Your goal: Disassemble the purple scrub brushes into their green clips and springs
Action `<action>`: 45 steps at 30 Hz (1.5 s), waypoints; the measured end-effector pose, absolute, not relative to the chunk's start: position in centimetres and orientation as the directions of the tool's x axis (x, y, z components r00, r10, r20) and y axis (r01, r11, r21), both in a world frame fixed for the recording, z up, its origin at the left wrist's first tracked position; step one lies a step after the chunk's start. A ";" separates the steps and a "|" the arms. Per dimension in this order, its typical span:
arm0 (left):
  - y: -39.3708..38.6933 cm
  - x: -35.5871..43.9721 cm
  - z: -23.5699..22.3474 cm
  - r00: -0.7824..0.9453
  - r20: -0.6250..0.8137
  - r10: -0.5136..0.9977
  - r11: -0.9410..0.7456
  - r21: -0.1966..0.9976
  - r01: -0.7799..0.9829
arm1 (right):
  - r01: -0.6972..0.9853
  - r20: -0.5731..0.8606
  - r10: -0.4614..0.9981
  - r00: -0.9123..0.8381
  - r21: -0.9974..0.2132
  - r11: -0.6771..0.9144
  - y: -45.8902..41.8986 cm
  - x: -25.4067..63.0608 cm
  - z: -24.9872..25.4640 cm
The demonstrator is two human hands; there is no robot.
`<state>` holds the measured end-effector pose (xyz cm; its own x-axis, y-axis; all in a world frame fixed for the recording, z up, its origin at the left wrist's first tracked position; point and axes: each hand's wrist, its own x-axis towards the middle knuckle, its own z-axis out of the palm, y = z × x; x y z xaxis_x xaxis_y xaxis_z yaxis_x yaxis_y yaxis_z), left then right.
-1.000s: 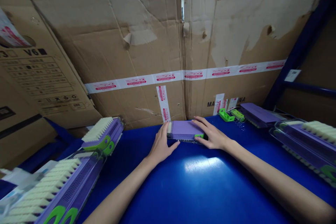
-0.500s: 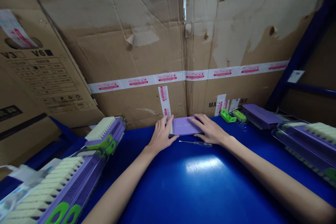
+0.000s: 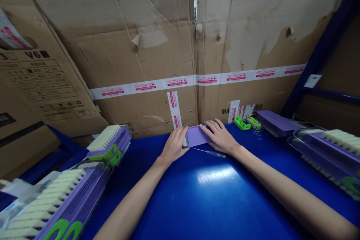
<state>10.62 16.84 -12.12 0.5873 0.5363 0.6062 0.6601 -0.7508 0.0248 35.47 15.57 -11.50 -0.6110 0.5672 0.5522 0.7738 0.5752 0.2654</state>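
A purple plastic case point(image 3: 197, 137) lies on the blue tabletop against the cardboard, slightly slanted. My left hand point(image 3: 174, 144) grips its left end, where a pale, cream-coloured part shows beside the thumb. My right hand point(image 3: 221, 137) holds the other end, its index finger and thumb on the purple face and the other fingers behind. The underside and right end are covered by my fingers. Just in front of the case lies a thin screwdriver point(image 3: 216, 154) with a clear handle, its shaft pointing left; neither hand grips it.
Purple units with cream strips point(image 3: 56, 198) and green parts line the left side. At the right stand another such unit point(image 3: 326, 153), a purple cover point(image 3: 277, 122), green plastic pieces point(image 3: 242, 123) and small scattered bits point(image 3: 257, 135). Cardboard point(image 3: 146, 63) walls the back.
The purple case has turned a little, its right end now farther back than its left. My right hand's fingers have shifted on it, and the screwdriver lies at a slightly steeper slant.
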 end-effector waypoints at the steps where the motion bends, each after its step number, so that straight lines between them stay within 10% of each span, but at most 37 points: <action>1: 16.8 10.6 -12.2 0.585 0.615 0.528 -0.751 0.017 0.660 | 0.775 0.553 0.567 -0.610 0.270 0.571 15.5 35.3 -11.5; 45: 16.9 10.5 -12.9 0.584 0.660 0.472 -0.784 0.011 0.621 | 0.838 0.618 0.567 -0.544 0.364 0.407 14.1 33.6 -12.1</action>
<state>10.49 16.94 -12.91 0.5844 0.4720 0.6601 0.6207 -0.7840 0.0112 33.61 14.07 -12.06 -0.5441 0.5675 0.6180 0.8378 0.4073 0.3636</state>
